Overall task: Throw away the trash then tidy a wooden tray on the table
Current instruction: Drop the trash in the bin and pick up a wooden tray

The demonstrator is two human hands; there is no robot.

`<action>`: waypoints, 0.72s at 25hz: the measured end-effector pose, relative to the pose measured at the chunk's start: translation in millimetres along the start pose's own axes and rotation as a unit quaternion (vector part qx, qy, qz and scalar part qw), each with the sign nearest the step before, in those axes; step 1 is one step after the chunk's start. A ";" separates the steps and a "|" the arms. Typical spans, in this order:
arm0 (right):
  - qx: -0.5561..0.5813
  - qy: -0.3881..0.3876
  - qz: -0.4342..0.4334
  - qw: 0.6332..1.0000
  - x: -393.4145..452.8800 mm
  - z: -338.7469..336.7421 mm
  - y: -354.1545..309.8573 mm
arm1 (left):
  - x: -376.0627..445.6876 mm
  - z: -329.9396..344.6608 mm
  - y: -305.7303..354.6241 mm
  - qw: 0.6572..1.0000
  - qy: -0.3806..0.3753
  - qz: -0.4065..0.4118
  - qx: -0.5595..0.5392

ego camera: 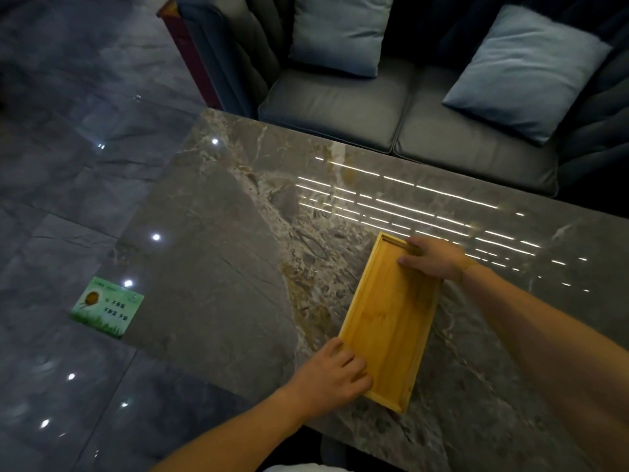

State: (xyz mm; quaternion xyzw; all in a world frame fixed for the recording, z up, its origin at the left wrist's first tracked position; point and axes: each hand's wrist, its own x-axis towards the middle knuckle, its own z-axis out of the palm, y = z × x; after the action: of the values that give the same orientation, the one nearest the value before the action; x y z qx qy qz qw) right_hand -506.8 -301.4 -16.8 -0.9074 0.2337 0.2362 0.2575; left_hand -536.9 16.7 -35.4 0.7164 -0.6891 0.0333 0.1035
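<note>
A rectangular wooden tray [391,318] lies flat on the grey marble table [221,267], its long side running from near left to far right. Nothing lies inside it. My left hand [335,376] grips the tray's near left corner, fingers curled over the rim. At the far right corner my right hand [434,258] holds the rim, with the fingers reaching inside the tray. No trash is in view.
A green card with printed text [107,306] sits at the table's left corner. A grey sofa [340,107] with two light blue cushions [340,32] stands behind the far table edge. Dark glossy floor tiles [68,165] spread to the left.
</note>
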 end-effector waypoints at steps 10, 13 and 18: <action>0.028 0.006 0.025 0.999 1.4 2.9 -8.6 | 3.9 11.2 -2.7 1.000 -0.018 0.015 -0.008; 0.008 -0.005 0.025 1.000 2.0 7.0 -8.9 | 5.0 12.6 -3.8 0.999 -0.031 0.030 -0.006; 0.143 0.186 0.049 0.971 -33.5 14.6 -13.9 | 5.8 -6.1 -18.9 0.993 -0.081 0.020 -0.079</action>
State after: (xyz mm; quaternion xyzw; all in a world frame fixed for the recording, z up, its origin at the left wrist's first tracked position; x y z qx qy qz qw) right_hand -529.9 -272.4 -4.5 -0.8767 0.3527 0.0393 0.3247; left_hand -517.2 12.8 -30.3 0.6922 -0.7101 -0.0777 0.1027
